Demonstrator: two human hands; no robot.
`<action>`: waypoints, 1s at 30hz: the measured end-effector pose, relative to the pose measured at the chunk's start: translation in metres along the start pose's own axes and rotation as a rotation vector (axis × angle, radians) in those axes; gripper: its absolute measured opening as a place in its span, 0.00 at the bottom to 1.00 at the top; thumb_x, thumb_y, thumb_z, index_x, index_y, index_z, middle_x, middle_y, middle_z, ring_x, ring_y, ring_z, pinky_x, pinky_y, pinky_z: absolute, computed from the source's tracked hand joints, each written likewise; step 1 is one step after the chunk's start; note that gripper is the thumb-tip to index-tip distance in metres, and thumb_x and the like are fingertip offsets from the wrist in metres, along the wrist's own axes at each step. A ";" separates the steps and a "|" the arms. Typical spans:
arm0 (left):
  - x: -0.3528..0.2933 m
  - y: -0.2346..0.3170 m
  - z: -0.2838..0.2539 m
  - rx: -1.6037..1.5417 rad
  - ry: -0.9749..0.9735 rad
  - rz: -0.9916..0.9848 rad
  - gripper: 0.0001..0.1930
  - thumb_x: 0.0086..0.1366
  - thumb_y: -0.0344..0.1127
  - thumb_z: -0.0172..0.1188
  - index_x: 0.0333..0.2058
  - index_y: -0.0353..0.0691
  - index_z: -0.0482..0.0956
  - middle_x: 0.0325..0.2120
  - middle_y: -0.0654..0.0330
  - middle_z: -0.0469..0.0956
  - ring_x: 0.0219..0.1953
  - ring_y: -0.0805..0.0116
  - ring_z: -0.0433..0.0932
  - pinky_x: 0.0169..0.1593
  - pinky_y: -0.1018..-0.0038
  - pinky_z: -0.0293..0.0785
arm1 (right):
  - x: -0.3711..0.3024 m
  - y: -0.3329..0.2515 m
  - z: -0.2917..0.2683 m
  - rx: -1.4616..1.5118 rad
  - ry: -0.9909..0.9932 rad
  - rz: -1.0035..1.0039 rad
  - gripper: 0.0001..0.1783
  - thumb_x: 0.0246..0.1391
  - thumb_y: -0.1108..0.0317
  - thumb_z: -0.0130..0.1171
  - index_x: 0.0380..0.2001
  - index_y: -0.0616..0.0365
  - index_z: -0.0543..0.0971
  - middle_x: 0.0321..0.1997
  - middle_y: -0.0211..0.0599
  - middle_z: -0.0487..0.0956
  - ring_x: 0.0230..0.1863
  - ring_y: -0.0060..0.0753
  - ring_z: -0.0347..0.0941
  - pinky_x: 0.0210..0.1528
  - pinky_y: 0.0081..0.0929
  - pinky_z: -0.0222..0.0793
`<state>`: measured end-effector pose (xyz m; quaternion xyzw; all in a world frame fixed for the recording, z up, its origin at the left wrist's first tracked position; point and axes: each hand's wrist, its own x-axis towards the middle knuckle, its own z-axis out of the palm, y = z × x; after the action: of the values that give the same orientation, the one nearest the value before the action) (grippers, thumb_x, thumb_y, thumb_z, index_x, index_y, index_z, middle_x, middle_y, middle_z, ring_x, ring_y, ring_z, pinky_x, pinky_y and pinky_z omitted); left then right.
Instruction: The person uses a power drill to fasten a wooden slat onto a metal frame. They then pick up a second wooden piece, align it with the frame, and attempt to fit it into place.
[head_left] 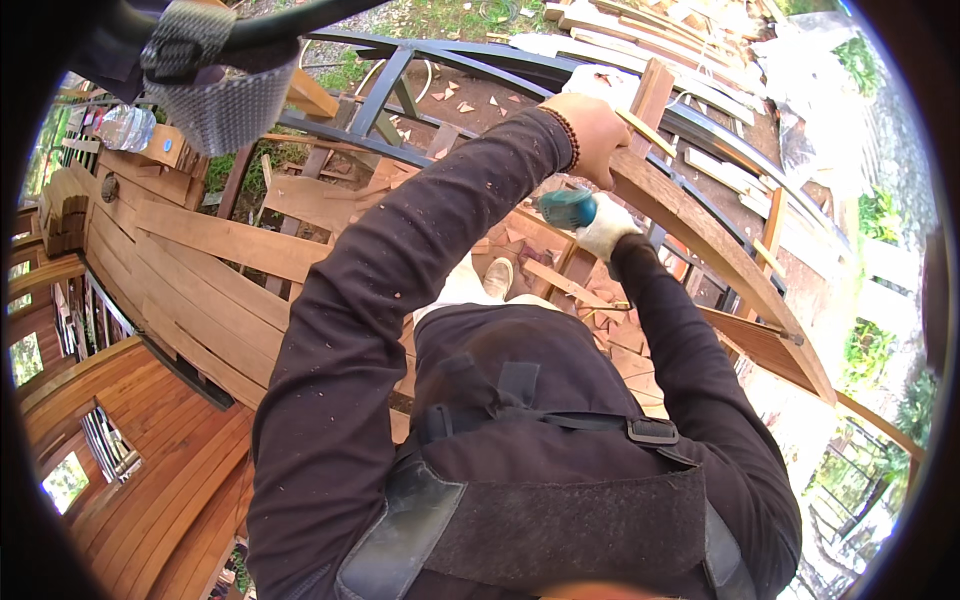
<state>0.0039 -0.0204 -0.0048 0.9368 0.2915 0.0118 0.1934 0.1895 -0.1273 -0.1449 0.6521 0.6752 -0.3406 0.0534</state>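
Note:
My left hand (pixel 592 130), bare with a beaded bracelet at the wrist, is closed at the near-left end of a long curved wooden beam (pixel 715 240). What its fingers grip is hidden behind the hand. A thin pale wood strip (pixel 648 132) sticks out just right of it. Below, my right hand (pixel 607 228) wears a white glove and is wrapped round a teal power tool (pixel 567 207). The tool's body points left, beneath my left hand and beside the beam. Its working end cannot be made out. An upright wooden post (pixel 653 95) rises behind the beam's end.
A dark metal frame (pixel 385 90) runs across the far side. Loose planks (pixel 225 240) lie on the left, above a slatted wooden surface (pixel 150 470). Triangular offcuts (pixel 625 340) are scattered near my shoe (pixel 498 278). Stacked boards (pixel 660 50) lie beyond, and a strap (pixel 225 100) hangs at upper left.

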 end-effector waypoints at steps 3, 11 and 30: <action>0.000 0.000 0.004 0.005 -0.004 0.005 0.25 0.52 0.55 0.72 0.45 0.46 0.88 0.36 0.52 0.88 0.42 0.51 0.86 0.50 0.58 0.82 | 0.010 -0.023 0.012 -0.102 -0.035 0.037 0.32 0.55 0.63 0.61 0.64 0.54 0.72 0.53 0.59 0.83 0.56 0.62 0.80 0.60 0.47 0.75; 0.001 -0.001 0.004 -0.024 -0.005 -0.002 0.24 0.51 0.54 0.72 0.43 0.46 0.88 0.36 0.52 0.87 0.41 0.51 0.86 0.49 0.58 0.82 | 0.036 -0.019 -0.001 -0.023 -0.110 -0.150 0.29 0.55 0.58 0.70 0.60 0.47 0.79 0.57 0.39 0.85 0.60 0.44 0.78 0.66 0.38 0.71; 0.001 0.000 0.007 -0.007 0.023 0.017 0.21 0.52 0.53 0.72 0.40 0.46 0.88 0.34 0.53 0.87 0.40 0.52 0.87 0.48 0.58 0.82 | 0.064 0.013 0.014 -0.070 -0.156 -0.216 0.30 0.55 0.58 0.69 0.62 0.47 0.78 0.56 0.41 0.85 0.60 0.47 0.79 0.65 0.39 0.71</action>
<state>0.0057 -0.0226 -0.0112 0.9383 0.2858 0.0252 0.1930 0.1871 -0.0814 -0.1940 0.5448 0.7469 -0.3701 0.0914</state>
